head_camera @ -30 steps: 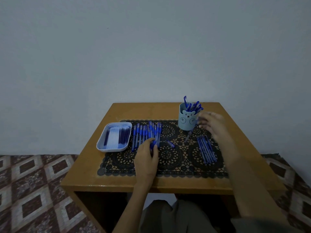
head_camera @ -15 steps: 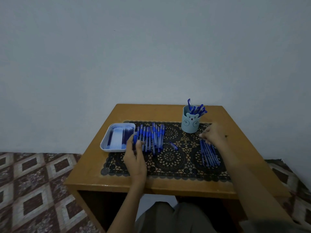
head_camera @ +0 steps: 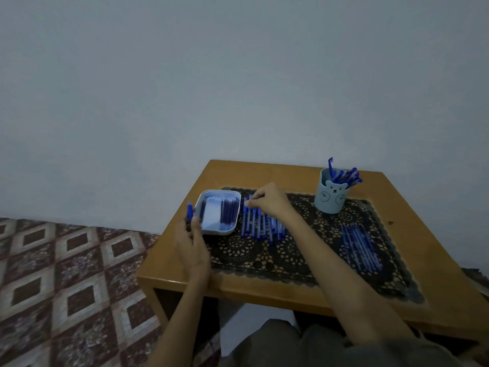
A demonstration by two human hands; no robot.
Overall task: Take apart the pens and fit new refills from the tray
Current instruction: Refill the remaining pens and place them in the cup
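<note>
A pale blue tray with dark refills sits at the table's left edge. Beside it on the right lies a row of blue pens. My left hand holds a blue pen upright just left of the tray. My right hand reaches across to the far end of the pen row, fingers pinched on a pen tip there. A second bunch of blue pens lies at the right of the mat.
A light blue bear-faced cup with several blue pens stands at the back right. A dark lace mat covers the wooden table. Patterned floor tiles lie to the left; a plain wall stands behind.
The view swung left. My left hand lifted a pen from the row and carried it left of the tray. My right hand crossed from the right pen bunch to the pen row.
</note>
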